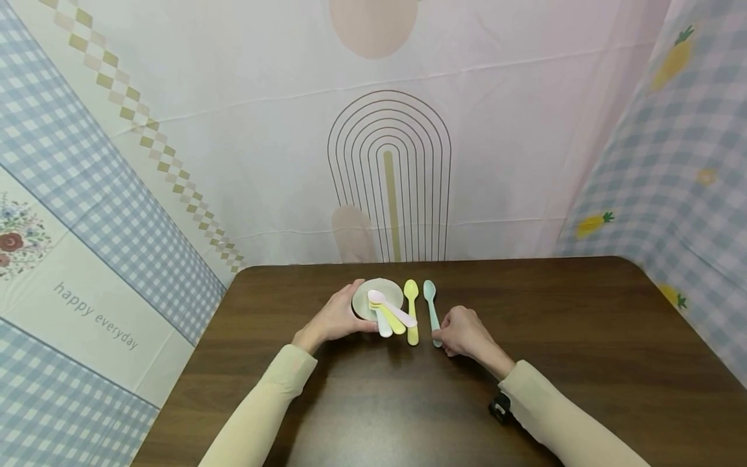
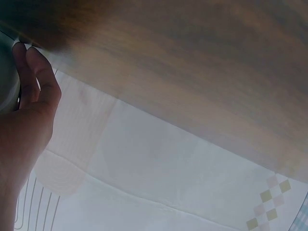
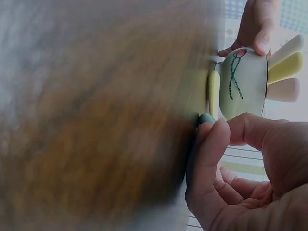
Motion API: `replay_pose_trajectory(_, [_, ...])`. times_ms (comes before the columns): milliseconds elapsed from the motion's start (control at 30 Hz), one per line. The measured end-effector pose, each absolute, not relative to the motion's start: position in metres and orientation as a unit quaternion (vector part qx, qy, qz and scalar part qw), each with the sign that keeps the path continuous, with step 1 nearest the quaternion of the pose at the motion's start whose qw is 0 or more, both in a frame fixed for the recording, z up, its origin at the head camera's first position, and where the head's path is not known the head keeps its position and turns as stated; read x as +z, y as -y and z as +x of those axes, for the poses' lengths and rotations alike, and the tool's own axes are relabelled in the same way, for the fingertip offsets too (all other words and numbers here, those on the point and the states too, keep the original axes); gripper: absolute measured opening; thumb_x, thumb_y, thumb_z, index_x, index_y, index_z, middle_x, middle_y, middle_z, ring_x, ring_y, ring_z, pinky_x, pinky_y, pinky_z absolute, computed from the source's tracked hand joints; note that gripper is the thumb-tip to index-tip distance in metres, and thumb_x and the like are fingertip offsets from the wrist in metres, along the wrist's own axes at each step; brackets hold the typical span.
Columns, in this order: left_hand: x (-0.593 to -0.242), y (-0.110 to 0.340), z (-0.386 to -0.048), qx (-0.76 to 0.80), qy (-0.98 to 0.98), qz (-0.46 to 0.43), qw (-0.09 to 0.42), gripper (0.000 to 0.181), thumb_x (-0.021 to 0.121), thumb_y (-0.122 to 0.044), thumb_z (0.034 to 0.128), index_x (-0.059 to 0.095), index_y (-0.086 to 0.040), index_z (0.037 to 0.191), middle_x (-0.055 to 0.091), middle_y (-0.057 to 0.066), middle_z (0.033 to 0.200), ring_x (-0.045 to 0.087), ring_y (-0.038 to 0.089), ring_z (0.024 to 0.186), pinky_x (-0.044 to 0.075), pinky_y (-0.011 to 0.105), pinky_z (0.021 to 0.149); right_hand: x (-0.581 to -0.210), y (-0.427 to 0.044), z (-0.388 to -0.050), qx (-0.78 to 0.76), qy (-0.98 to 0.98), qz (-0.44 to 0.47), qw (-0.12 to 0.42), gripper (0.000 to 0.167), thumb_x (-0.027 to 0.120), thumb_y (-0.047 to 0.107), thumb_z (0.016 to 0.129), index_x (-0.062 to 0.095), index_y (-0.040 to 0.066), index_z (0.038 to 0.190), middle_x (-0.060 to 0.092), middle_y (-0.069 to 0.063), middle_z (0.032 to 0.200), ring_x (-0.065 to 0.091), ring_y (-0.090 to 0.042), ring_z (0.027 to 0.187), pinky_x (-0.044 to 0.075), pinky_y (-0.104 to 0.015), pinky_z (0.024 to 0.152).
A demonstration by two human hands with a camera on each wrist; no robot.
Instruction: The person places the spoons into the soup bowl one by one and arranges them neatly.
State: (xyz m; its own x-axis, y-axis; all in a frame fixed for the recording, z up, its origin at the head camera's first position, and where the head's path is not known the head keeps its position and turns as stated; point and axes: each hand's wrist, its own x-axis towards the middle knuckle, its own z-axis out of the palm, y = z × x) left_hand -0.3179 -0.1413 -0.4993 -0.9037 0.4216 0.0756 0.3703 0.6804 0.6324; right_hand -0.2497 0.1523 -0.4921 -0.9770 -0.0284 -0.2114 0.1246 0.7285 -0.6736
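In the head view my left hand [image 1: 338, 316] grips the side of a small pale bowl [image 1: 363, 292], thumb at the near side and fingers behind. A white spoon [image 1: 383, 322], a yellow spoon [image 1: 395, 323] and a pink spoon [image 1: 399, 315] lean in the bowl, handles over its near rim. Another yellow spoon [image 1: 412, 314] lies on the table to the bowl's right. Beside it lies a light teal spoon [image 1: 432, 308], bowl end away from me. My right hand [image 1: 463, 331] pinches its handle end between thumb and forefinger; in the right wrist view only the teal tip [image 3: 206, 118] shows.
The dark wooden table [image 1: 373, 402] has rounded far corners and meets a patterned cloth [image 1: 280, 162] behind. Checked cloth [image 1: 694, 194] hangs at the right. A small black device [image 1: 499, 408] is at the right wrist.
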Motion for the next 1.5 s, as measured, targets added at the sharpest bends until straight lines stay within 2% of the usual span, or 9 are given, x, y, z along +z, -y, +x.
replay_pose_trajectory(433, [-0.4977, 0.1413, -0.3167, 0.335, -0.917, 0.214, 0.041, 0.108, 0.101, -0.041, 0.0726, 0.047, -0.008, 0.16, 0.065, 0.016, 0.147, 0.064, 0.031, 0.131, 0.052, 0.049, 0.111, -0.4908, -0.1525, -0.2481, -0.381, -0.917, 0.029, 0.112, 0.039, 0.079, 0.011, 0.096, 0.065, 0.01, 0.06, 0.067, -0.002, 0.055, 0.066, -0.011, 0.05, 0.048, -0.022, 0.052])
replay_pose_trajectory(767, [-0.4988, 0.1409, -0.3186, 0.339, -0.913, 0.224, 0.029, 0.107, 0.1, -0.044, 0.0722, 0.049, -0.007, 0.159, 0.066, 0.018, 0.144, 0.064, 0.032, 0.128, 0.053, 0.051, 0.109, -0.4904, -0.1538, -0.248, -0.384, -0.916, 0.03, 0.112, 0.041, 0.078, 0.012, 0.097, 0.063, 0.011, 0.059, 0.064, 0.0, 0.051, 0.064, -0.01, 0.048, 0.041, -0.022, 0.05])
replay_pose_trajectory(967, [-0.5034, 0.1441, -0.3199, 0.337, -0.909, 0.245, 0.009, 0.107, 0.097, -0.051, 0.0739, 0.05, -0.004, 0.157, 0.067, 0.02, 0.14, 0.066, 0.033, 0.123, 0.055, 0.051, 0.104, -0.4903, -0.154, -0.2472, -0.387, -0.913, 0.038, 0.12, 0.037, 0.078, 0.013, 0.097, 0.064, 0.011, 0.063, 0.065, 0.0, 0.053, 0.064, -0.01, 0.049, 0.044, -0.022, 0.051])
replay_pose_trajectory(1100, [-0.4993, 0.1413, -0.3169, 0.34, -0.913, 0.227, 0.022, 0.109, 0.1, -0.045, 0.072, 0.048, -0.003, 0.159, 0.065, 0.021, 0.145, 0.065, 0.036, 0.129, 0.053, 0.054, 0.11, -0.4907, -0.1544, -0.2468, -0.396, -0.91, 0.039, 0.121, 0.031, 0.078, 0.012, 0.097, 0.067, 0.009, 0.068, 0.066, -0.001, 0.055, 0.064, -0.01, 0.05, 0.045, -0.022, 0.052])
replay_pose_trajectory(1200, [-0.4996, 0.1401, -0.3178, 0.333, -0.917, 0.217, 0.028, 0.109, 0.1, -0.041, 0.0723, 0.047, -0.003, 0.16, 0.065, 0.02, 0.147, 0.064, 0.035, 0.131, 0.052, 0.052, 0.111, -0.4909, -0.1548, -0.2465, -0.405, -0.905, 0.037, 0.12, 0.028, 0.078, 0.011, 0.097, 0.069, 0.007, 0.071, 0.067, -0.002, 0.057, 0.065, -0.01, 0.05, 0.048, -0.022, 0.052])
replay_pose_trajectory(1367, [-0.499, 0.1399, -0.3179, 0.334, -0.916, 0.219, 0.032, 0.107, 0.101, -0.04, 0.0726, 0.048, -0.005, 0.159, 0.066, 0.018, 0.145, 0.065, 0.032, 0.129, 0.053, 0.05, 0.11, -0.4909, -0.1555, -0.2458, -0.413, -0.903, 0.036, 0.116, 0.028, 0.077, 0.01, 0.096, 0.068, 0.007, 0.069, 0.066, -0.001, 0.057, 0.065, -0.009, 0.05, 0.05, -0.022, 0.052])
replay_pose_trajectory(1500, [-0.5046, 0.1434, -0.3199, 0.339, -0.909, 0.24, 0.014, 0.105, 0.098, -0.047, 0.0737, 0.049, -0.005, 0.157, 0.067, 0.019, 0.14, 0.066, 0.032, 0.124, 0.055, 0.049, 0.105, -0.4898, -0.1564, -0.2442, -0.414, -0.903, 0.035, 0.11, 0.03, 0.077, 0.01, 0.096, 0.067, 0.008, 0.068, 0.065, -0.001, 0.055, 0.065, -0.01, 0.05, 0.051, -0.023, 0.052])
